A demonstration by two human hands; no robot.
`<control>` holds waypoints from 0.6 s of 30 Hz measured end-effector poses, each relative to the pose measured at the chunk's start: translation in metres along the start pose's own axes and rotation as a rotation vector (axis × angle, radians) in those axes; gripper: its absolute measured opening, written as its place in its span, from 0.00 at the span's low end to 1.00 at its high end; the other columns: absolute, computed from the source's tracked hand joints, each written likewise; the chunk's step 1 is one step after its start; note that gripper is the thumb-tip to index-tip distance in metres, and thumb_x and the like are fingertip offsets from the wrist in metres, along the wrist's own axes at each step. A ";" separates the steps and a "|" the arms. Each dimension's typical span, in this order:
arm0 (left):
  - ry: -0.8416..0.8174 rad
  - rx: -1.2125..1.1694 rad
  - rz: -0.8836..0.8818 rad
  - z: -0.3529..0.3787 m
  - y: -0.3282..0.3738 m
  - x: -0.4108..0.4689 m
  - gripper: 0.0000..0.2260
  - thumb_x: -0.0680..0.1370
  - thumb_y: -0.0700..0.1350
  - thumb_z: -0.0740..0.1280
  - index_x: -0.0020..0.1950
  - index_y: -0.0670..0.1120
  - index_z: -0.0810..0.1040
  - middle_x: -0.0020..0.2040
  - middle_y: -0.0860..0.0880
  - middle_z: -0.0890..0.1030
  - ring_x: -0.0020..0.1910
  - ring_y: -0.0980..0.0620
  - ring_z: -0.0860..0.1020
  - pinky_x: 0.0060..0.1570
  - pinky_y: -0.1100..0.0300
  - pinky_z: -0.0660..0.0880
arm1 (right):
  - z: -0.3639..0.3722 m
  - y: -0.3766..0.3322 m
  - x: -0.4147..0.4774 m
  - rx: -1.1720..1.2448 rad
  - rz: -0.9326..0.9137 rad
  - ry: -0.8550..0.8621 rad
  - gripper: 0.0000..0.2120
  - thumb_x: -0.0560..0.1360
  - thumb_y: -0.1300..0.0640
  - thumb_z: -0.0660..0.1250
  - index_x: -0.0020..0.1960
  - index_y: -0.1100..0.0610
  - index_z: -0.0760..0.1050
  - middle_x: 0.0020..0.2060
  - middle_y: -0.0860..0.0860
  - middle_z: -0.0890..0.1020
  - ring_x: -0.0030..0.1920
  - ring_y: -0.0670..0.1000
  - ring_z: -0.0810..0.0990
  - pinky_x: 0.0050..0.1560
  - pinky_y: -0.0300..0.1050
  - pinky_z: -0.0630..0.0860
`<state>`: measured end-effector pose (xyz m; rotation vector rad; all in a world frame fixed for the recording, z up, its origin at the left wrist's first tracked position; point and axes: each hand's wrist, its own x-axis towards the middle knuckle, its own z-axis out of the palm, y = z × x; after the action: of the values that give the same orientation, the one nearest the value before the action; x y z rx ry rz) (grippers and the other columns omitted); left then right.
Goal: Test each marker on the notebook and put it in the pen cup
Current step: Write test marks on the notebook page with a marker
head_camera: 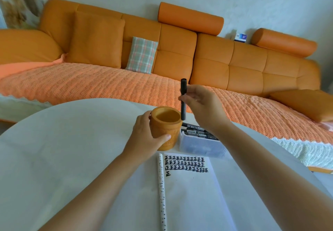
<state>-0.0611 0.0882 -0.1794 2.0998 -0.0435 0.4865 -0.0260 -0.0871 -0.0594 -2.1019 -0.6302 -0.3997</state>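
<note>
Left hand (147, 137) grips the pen cup (165, 128): thumb across the front wall, fingers wrapped round the far left side. The cup is orange-brown, upright on the white round table (63, 149), mouth open to the camera.

Just right of it, the black marker (183, 99) is upright in the air, pinched near its middle by the thumb and fingertips of the right hand (203, 108). Its top end sticks up above the fingers and its lower end is at the cup's right rim. Cannot tell if the tip is over the mouth or just outside it.

Below the right wrist is a clear plastic box (200, 146), touching or just beside the cup's right side. More black markers (196, 130) with white labels lie flat in it, partly hidden by the forearm.

Nearer the camera, between the two forearms, the notebook (191, 194) lies open and flat. Its speckled white spine (161, 191) is on the left. Three full rows of black characters (185, 165) run across the top of the page, with a single one starting a fourth row.

Behind the table, left to right:
- orange sofa (234, 63) with a knit orange cover (90, 85) on the seat
- large orange cushion (97, 40)
- plaid cushion (142, 55) leaning on the backrest
- bolster (190, 18) on top of the back
- small blue-and-white box (240, 37)
- second bolster (283, 42)
</note>
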 end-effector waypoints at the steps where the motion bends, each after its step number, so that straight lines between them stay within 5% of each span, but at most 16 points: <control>1: 0.001 -0.005 -0.001 0.001 -0.002 0.003 0.37 0.69 0.57 0.75 0.72 0.55 0.60 0.67 0.53 0.66 0.64 0.52 0.70 0.60 0.50 0.74 | 0.004 -0.001 0.008 -0.006 0.002 -0.020 0.07 0.78 0.59 0.68 0.56 0.53 0.79 0.48 0.47 0.85 0.51 0.46 0.83 0.55 0.43 0.78; 6: -0.036 -0.071 -0.011 -0.005 -0.008 0.015 0.34 0.70 0.54 0.75 0.71 0.56 0.63 0.67 0.55 0.70 0.64 0.53 0.71 0.62 0.49 0.74 | 0.033 0.000 0.023 -0.195 0.067 -0.210 0.07 0.79 0.58 0.67 0.57 0.52 0.78 0.45 0.41 0.80 0.46 0.46 0.80 0.43 0.41 0.76; 12: -0.062 -0.110 -0.014 -0.006 -0.013 0.015 0.33 0.73 0.51 0.73 0.74 0.55 0.61 0.70 0.54 0.69 0.68 0.53 0.69 0.66 0.49 0.71 | 0.047 0.006 0.027 -0.505 0.106 -0.429 0.11 0.79 0.58 0.65 0.59 0.47 0.77 0.49 0.47 0.82 0.47 0.51 0.80 0.48 0.52 0.82; 16: -0.039 -0.044 0.000 -0.002 -0.012 0.016 0.32 0.74 0.52 0.71 0.75 0.54 0.60 0.70 0.51 0.67 0.68 0.51 0.69 0.65 0.49 0.72 | 0.040 0.005 0.032 -0.445 0.116 -0.501 0.13 0.78 0.57 0.66 0.62 0.47 0.81 0.53 0.48 0.84 0.51 0.50 0.81 0.52 0.47 0.81; 18: -0.032 -0.012 -0.006 -0.002 -0.012 0.016 0.32 0.74 0.53 0.71 0.74 0.54 0.60 0.69 0.50 0.66 0.67 0.49 0.69 0.64 0.47 0.73 | 0.030 0.009 0.031 -0.340 0.099 -0.382 0.13 0.79 0.59 0.66 0.61 0.49 0.81 0.55 0.47 0.84 0.53 0.48 0.81 0.52 0.42 0.78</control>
<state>-0.0444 0.0989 -0.1830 2.0956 -0.0583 0.4480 0.0062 -0.0578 -0.0664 -2.5533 -0.7103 -0.0457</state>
